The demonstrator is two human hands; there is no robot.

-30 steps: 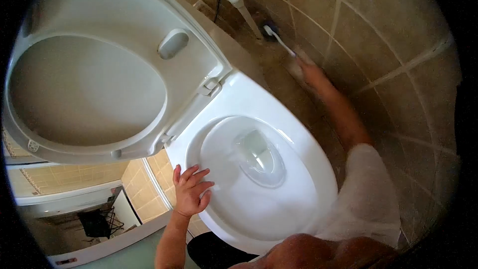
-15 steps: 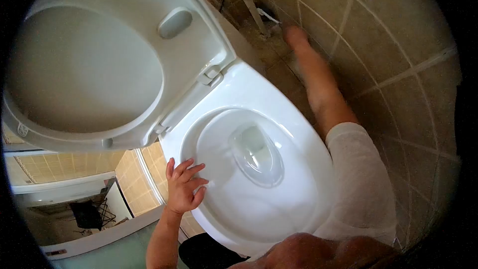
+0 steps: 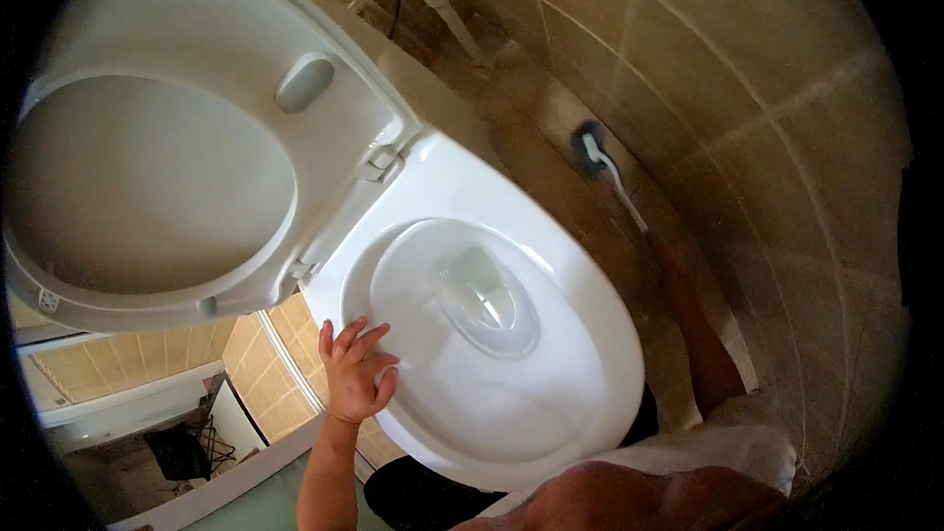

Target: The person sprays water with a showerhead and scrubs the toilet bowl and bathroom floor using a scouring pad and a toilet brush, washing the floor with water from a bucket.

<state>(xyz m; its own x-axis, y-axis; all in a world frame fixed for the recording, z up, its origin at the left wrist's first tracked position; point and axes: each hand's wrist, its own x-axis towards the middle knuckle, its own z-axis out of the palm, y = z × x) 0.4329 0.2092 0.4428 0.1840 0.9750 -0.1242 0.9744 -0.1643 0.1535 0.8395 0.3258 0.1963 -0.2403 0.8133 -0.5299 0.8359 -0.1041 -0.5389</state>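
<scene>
The white toilet bowl point(image 3: 600, 305) stands in the middle, with a little water at the bottom. Its seat point(image 3: 226, 49) and lid point(image 3: 147, 187) are raised against the back at the left. My left hand point(image 3: 358, 372) lies on the bowl's left rim with its fingers spread, holding nothing. On the right of the bowl, low in the shadow, my right hand point(image 3: 666, 254) grips the end of a toilet brush point(image 3: 618, 185). The brush has a white handle and a dark round head that points away from me. Shadow and blur hide the single fingers of that hand.
A white pipe point(image 3: 444, 10) rises from the floor behind the bowl. The tiled wall point(image 3: 728, 69) runs close along the right. At the lower left are a glass panel point(image 3: 251, 492) and a black folding chair point(image 3: 179, 450) beyond it.
My right hand has come back from the corner behind the bowl, bringing the toilet brush toward me along the wall. My left hand stays on the rim; the view has shifted slightly.
</scene>
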